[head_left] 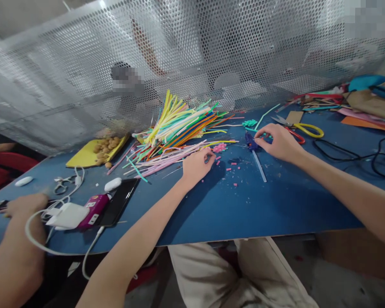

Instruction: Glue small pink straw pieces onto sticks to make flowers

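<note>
Well inboard: both hands [197, 164], glue gun [252, 142].

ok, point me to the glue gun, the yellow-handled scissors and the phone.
glue gun [250, 143]: head view, on its blue body by the right hand.
yellow-handled scissors [309, 129]: head view, on the yellow handle loop.
phone [119, 202]: head view, on the dark screen.

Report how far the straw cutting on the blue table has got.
Done: small pink cut pieces lie scattered on the blue table, so some cutting has happened. In hand: the left hand pinches something small by those pieces, too small to identify; the right hand rests on the blue glue gun. Left: a big pile of uncut straws remains; scissors lie unused.
</note>
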Demonstrator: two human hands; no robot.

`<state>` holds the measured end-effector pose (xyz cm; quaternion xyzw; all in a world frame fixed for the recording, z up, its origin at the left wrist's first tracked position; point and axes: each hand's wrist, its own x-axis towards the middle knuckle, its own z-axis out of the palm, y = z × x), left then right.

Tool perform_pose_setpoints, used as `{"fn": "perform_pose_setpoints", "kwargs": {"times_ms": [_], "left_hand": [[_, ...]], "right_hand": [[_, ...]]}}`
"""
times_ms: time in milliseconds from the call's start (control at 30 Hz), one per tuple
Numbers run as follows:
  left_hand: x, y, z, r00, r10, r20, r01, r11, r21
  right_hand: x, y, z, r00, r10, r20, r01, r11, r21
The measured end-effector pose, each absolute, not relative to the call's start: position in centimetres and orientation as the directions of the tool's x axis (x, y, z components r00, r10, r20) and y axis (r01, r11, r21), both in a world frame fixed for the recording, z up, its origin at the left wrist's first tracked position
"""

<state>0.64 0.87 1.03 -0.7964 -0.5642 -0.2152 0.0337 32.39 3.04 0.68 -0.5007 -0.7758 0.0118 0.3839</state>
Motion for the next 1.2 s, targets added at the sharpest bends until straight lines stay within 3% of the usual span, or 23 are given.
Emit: {"fn": "perform_pose_setpoints", "kwargs": {"times_ms": [233,367,533,700,833,933,1000,1067,1133,1200], "left_hand": [[1.2,1.7,-0.8,0.328,0.894,0.304,0.909,-0.386,0.156],[1.0,1.9,-0.8,0.353,0.885,0.305,0.899,-0.411,0.151],[0.7,1.3,0.3,0.374,0.803,0.464,0.853,-0.494,0.168],[0.1,0.1,1.4,0.403,0.711,0.577,0.778,-0.598,0.193],[-0.4,-0.2,1.7,0.353,0.628,0.693,0.732,-0.647,0.214],[-0.8,-0.1,1.8,0.366,0.486,0.794,0.683,-0.72,0.126],[-1.0,-0.1,1.9,0.412,0.337,0.846,0.61,-0.792,0.018],[-1.1,-0.2,2.0,0.441,0.2,0.875,0.517,-0.853,-0.066],[-1.0,-0.3,2.1,0.446,0.112,0.888,0.456,-0.882,-0.118],[-0.8,-0.5,2.2,0.455,0.078,0.887,0.455,-0.876,-0.157]], "right_hand": [[34.1,4.3,0.3,-0.162,0.844,0.511,0.859,0.376,-0.348],[35.1,5.1,-0.7,-0.097,0.912,0.398,0.94,0.216,-0.265],[35.0,5.5,-1.9,-0.124,0.981,0.15,0.966,0.154,-0.206],[34.0,5.4,-2.4,-0.168,0.966,0.195,0.965,0.202,-0.167],[33.5,5.2,-2.0,-0.152,0.954,0.257,0.933,0.224,-0.281],[33.1,4.5,-0.9,-0.145,0.912,0.385,0.823,0.327,-0.464],[32.9,3.6,0.1,-0.172,0.864,0.474,0.618,0.469,-0.631],[32.6,2.5,1.1,-0.318,0.833,0.452,0.378,0.549,-0.745],[32.2,1.3,1.8,-0.521,0.752,0.403,0.179,0.558,-0.81],[31.7,0.3,2.1,-0.606,0.682,0.41,0.035,0.538,-0.842]]}}
